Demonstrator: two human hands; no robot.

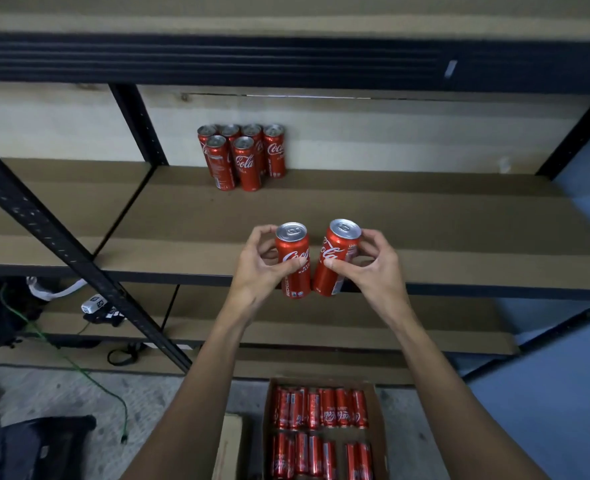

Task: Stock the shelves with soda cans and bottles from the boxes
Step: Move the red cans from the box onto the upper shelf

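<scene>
My left hand (pixel 260 268) grips a slim red cola can (pixel 292 244), held upright above the front edge of the middle shelf (pixel 442 237). My right hand (pixel 373 265) grips a second red cola can (pixel 338 252), tilted slightly to the right, close beside the first. Several matching cans (pixel 243 155) stand in a cluster at the back of the same shelf. Below my arms, an open cardboard box (pixel 378 424) on the floor holds several red cans lying on their sides.
A black slanted metal upright (pixel 79 251) crosses the left side. The lower shelf (pixel 286 327) carries a dark bag, cables and a white object at its left end. A green cable and a dark bag (pixel 34 448) lie on the floor. A blue wall is at the right.
</scene>
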